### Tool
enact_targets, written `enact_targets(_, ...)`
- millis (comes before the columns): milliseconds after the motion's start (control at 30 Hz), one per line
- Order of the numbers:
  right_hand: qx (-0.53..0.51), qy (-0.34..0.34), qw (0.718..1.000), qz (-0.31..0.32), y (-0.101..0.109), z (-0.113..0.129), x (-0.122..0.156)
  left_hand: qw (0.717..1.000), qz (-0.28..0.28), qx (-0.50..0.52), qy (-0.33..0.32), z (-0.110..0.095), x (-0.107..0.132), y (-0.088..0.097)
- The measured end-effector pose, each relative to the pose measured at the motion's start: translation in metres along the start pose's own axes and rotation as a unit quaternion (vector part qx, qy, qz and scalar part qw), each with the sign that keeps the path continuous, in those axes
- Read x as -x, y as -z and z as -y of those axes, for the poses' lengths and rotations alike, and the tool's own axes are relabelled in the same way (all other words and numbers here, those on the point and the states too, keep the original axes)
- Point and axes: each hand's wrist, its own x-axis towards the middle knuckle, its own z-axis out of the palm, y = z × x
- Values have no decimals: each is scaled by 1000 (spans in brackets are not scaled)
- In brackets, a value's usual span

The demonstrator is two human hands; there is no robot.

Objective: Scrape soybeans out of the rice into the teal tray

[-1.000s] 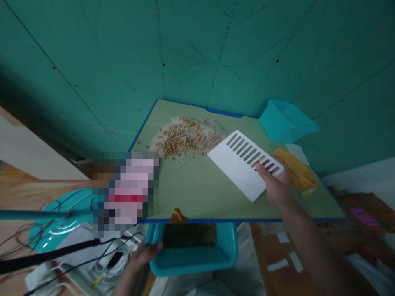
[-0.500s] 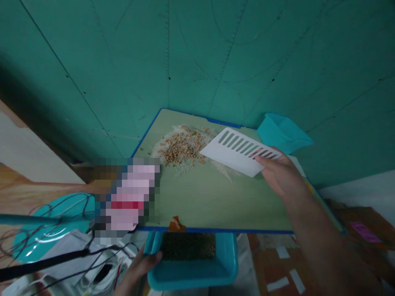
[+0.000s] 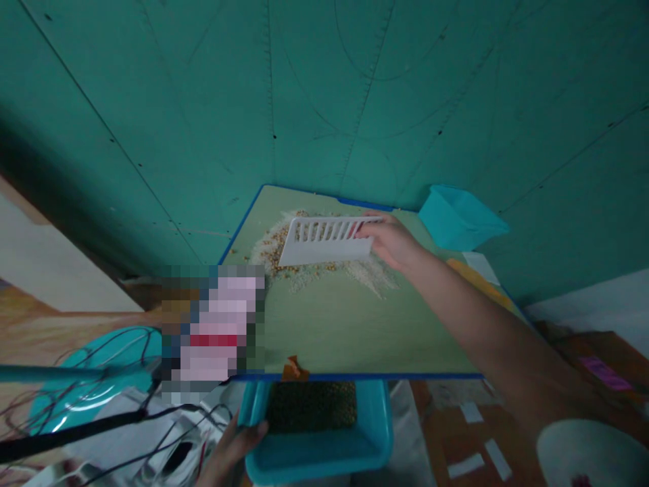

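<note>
My right hand (image 3: 393, 243) grips one end of a white slotted plastic scraper (image 3: 327, 253), which stands on its long edge over the pile. Behind and left of it lie round tan beans (image 3: 274, 251), mixed with pale rice-like grains (image 3: 372, 276). Both are spread on a light green tabletop (image 3: 355, 331) with a blue edge. Below the near edge, my left hand (image 3: 236, 443) clasps the left side of a turquoise tub (image 3: 317, 450), thumb over the rim. Small dark greenish grains (image 3: 311, 406) cover the tub's far part.
A turquoise angular container (image 3: 459, 220) stands at the table's back right, against the green wall (image 3: 324, 88). A pixelated pink object (image 3: 223, 325) lies along the left edge. Orange tape (image 3: 295, 368) sticks to the front edge. Cables and a turquoise stool (image 3: 96, 365) are lower left.
My right hand has moved left with the scraper, tilting it more upright and bringing it over the beans. My left hand keeps its hold on the tub. The view has shifted slightly.
</note>
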Motion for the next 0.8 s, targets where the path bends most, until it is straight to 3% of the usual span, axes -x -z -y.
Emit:
enact_targets(133, 14, -4, 1000, -2, -6, -9, -1, 999, -9, -49, -6, -10, 8, -10)
enact_targets(400, 32, -17, 999, -11, -11, -14, 9, 997, 1, 76, 30, -23, 35, -26)
enact_targets(633, 13, -6, 1000, -23, -12, -11, 7, 999, -1, -26, -18, -22, 16, -26)
enact_targets(800, 26, -4, 999, -21, -13, -12, 0, 1000, -3, 2, -15, -13, 17, -24)
